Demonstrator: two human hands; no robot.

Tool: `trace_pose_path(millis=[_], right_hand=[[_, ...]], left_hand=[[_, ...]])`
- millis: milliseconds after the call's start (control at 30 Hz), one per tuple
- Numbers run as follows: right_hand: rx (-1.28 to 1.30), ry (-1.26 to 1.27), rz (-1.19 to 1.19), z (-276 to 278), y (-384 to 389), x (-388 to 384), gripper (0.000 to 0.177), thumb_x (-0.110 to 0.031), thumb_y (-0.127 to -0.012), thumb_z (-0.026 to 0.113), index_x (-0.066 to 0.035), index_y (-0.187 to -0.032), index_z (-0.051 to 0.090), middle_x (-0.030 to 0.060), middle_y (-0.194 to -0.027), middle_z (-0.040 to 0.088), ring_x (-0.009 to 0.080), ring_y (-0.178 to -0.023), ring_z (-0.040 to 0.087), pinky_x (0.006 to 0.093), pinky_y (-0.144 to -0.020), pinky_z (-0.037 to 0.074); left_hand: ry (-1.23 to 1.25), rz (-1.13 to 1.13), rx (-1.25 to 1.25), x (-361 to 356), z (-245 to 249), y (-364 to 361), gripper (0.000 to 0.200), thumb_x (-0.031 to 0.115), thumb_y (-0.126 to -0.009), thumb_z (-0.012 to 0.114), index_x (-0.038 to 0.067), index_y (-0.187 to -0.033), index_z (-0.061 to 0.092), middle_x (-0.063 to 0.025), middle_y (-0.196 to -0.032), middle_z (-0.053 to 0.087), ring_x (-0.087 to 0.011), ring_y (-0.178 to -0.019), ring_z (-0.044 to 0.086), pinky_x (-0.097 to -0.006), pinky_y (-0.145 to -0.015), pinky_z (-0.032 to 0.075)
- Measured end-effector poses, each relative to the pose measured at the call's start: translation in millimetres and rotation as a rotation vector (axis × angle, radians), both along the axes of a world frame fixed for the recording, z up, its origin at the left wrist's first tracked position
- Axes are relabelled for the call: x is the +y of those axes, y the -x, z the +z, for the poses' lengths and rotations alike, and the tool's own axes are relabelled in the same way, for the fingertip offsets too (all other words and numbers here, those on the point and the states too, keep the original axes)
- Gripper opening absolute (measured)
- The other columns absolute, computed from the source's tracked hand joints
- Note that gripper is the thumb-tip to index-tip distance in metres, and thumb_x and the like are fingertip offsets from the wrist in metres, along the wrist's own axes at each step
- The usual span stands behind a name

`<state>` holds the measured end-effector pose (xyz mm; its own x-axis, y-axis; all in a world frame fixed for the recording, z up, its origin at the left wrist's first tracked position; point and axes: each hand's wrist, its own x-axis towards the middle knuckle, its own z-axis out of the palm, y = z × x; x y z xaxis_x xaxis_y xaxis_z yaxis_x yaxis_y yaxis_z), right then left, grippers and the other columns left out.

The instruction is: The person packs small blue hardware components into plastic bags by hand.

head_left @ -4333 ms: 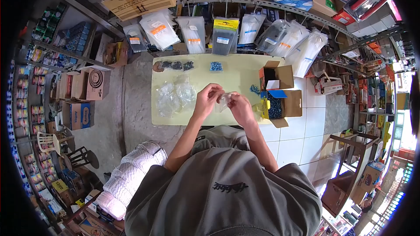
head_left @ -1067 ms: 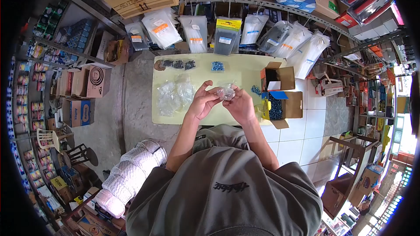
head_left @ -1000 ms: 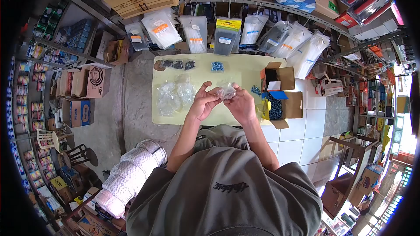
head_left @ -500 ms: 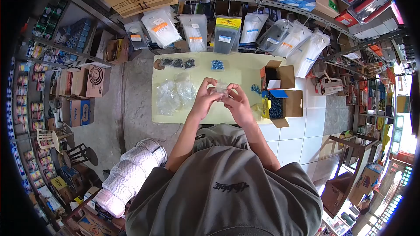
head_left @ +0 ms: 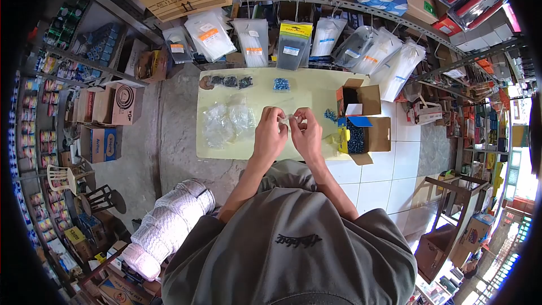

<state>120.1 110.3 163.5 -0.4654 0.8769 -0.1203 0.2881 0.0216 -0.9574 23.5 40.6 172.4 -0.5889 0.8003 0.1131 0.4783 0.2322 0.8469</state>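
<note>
Close together over the middle of the pale green table (head_left: 305, 93), my left hand (head_left: 271, 131) and my right hand (head_left: 306, 133) pinch a small clear plastic bag (head_left: 287, 118) between them. Both hands have curled fingers. Several empty-looking clear bags (head_left: 228, 121) lie left of my left hand. A packet of blue pieces (head_left: 281, 83) rests beyond my hands. To the right of my right hand sit a small loose pile of blue pieces (head_left: 331, 114) and an open box filled with dark blue pieces (head_left: 355, 138).
Packets of dark pieces (head_left: 230, 81) lie at the table's back left. Another open box (head_left: 370, 99) stands at its right edge. Packs of cable ties (head_left: 293, 51) hang above the far edge. A large white wrapped roll (head_left: 169, 226) is on the floor at lower left.
Both hands have turned, with knuckles now upward, and have drawn slightly nearer to me. The clear bag between them is less visible than before.
</note>
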Motion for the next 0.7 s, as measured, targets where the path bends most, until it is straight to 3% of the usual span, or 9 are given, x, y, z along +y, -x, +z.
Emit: trace_pose_path(millis=[167,300,367,433,467,600,700], right_hand=[[0.008,-0.247,-0.075,-1,-2,1,0.008,-0.002,-0.086,0.062,0.0,-0.094,0.059,0.011,-0.088,0.062,0.0162,-0.077,0.064,0.0293,-0.053,0.051],[-0.027,-0.321,-0.015,1,-5,5,0.015,0.002,-0.082,0.061,-0.002,-0.096,0.061,0.0136,-0.092,0.06,0.0255,-0.08,0.063,0.0339,-0.059,0.053],[-0.04,-0.379,0.019,3,-6,6,0.018,0.004,-0.079,0.061,-0.003,-0.096,0.061,0.0148,-0.094,0.058,0.0301,-0.079,0.063,0.0359,-0.061,0.054],[-0.117,-0.644,0.033,7,-4,5,0.024,0.003,-0.076,0.063,-0.005,-0.099,0.061,0.0145,-0.096,0.058,0.0346,-0.085,0.06,0.0409,-0.07,0.05],[-0.128,-0.613,0.032,9,-4,4,0.026,0.003,-0.075,0.064,-0.006,-0.099,0.06,0.0145,-0.098,0.058,0.0359,-0.088,0.058,0.0436,-0.075,0.048],[-0.076,-0.573,0.145,-3,-6,12,0.026,0.003,-0.074,0.066,-0.004,-0.099,0.059,0.016,-0.097,0.059,0.0358,-0.086,0.059,0.0428,-0.072,0.049],[-0.074,-0.405,0.15,-10,-7,15,0.021,0.002,-0.076,0.066,-0.003,-0.095,0.059,0.015,-0.092,0.061,0.0351,-0.083,0.062,0.0414,-0.07,0.051]], left_hand=[[-0.051,0.099,0.082,1,-4,0,0.019,-0.008,-0.078,0.054,0.0,-0.096,0.052,-0.0161,-0.097,0.058,-0.0349,-0.082,0.062,-0.0415,-0.066,0.05],[-0.024,0.092,0.024,3,2,-6,0.018,-0.007,-0.08,0.053,-0.001,-0.097,0.054,-0.0177,-0.1,0.058,-0.0359,-0.084,0.063,-0.0419,-0.065,0.05],[-0.098,0.102,0.131,4,4,-9,0.021,-0.007,-0.079,0.054,-0.001,-0.099,0.059,-0.0164,-0.102,0.057,-0.0334,-0.086,0.061,-0.0411,-0.07,0.049],[-0.085,0.11,0.234,4,7,-13,0.024,-0.007,-0.078,0.055,0.0,-0.1,0.061,-0.0152,-0.103,0.056,-0.032,-0.088,0.059,-0.0404,-0.073,0.048],[-0.07,0.12,0.338,3,8,-14,0.026,-0.007,-0.077,0.056,0.0,-0.101,0.063,-0.014,-0.104,0.055,-0.0306,-0.089,0.057,-0.0396,-0.077,0.047],[-0.009,0.052,0.213,2,-4,-13,0.025,-0.005,-0.077,0.061,0.0,-0.101,0.064,-0.0117,-0.103,0.056,-0.0302,-0.09,0.056,-0.0404,-0.079,0.045],[-0.03,0.071,0.265,2,-11,-5,0.023,-0.004,-0.078,0.062,0.001,-0.101,0.063,-0.0118,-0.097,0.06,-0.031,-0.089,0.058,-0.0411,-0.08,0.045]])
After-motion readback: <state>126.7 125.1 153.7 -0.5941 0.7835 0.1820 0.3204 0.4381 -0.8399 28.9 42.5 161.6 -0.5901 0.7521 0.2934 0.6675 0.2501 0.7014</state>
